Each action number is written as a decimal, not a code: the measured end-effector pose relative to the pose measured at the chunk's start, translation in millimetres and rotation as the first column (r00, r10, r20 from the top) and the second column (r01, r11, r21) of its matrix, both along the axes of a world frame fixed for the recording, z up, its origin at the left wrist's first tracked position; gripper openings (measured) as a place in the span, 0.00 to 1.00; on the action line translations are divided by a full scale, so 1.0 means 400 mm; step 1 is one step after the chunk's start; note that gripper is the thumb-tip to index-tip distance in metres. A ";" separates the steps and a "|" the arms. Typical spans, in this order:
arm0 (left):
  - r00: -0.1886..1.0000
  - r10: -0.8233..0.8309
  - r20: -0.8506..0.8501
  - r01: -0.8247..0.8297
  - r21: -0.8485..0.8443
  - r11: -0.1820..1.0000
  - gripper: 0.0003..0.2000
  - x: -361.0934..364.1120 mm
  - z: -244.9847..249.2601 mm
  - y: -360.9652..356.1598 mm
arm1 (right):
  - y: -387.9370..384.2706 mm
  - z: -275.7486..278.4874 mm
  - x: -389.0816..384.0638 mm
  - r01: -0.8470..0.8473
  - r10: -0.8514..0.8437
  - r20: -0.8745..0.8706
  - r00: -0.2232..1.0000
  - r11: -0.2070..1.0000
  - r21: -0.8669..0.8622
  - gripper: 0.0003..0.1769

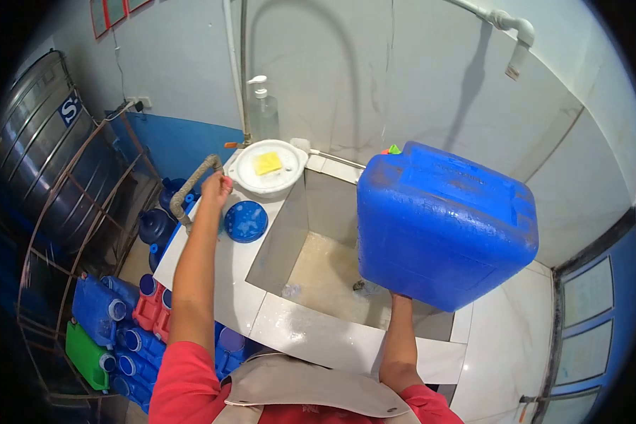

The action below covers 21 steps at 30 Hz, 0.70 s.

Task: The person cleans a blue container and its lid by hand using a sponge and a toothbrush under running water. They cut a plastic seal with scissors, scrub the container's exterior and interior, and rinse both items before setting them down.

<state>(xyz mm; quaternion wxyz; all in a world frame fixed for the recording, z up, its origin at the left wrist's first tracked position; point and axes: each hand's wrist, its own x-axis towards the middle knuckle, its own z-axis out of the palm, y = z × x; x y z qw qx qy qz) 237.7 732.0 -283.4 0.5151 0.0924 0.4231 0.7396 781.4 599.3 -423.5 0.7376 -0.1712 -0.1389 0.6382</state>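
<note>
My left hand (218, 186) is closed at the left edge of a white round tub (242, 167), beside the bent grey pipe (184, 192); what its fingers hold, if anything, is too small to make out. A yellow sponge (267, 163) lies on the tub's white top, and a blue round lid (246, 221) with suds rests on the counter below. At right, a large wet blue container (445, 219) is tilted over the sink (325, 261). My right hand (401, 297) is under its lower edge, with the fingers hidden behind it.
A pump bottle (264, 116) stands behind the tub. Blue, red and green jugs (86, 353) are stacked on the floor at lower left, near a metal frame and a steel tank (39, 148). A white pipe (510, 25) juts from the wall at upper right.
</note>
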 end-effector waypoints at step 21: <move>0.914 0.072 -0.399 -0.102 -0.054 0.993 0.07 0.016 -0.004 -0.005 | 0.008 0.020 -0.020 0.038 -0.037 0.051 0.998 0.999 -0.007 0.20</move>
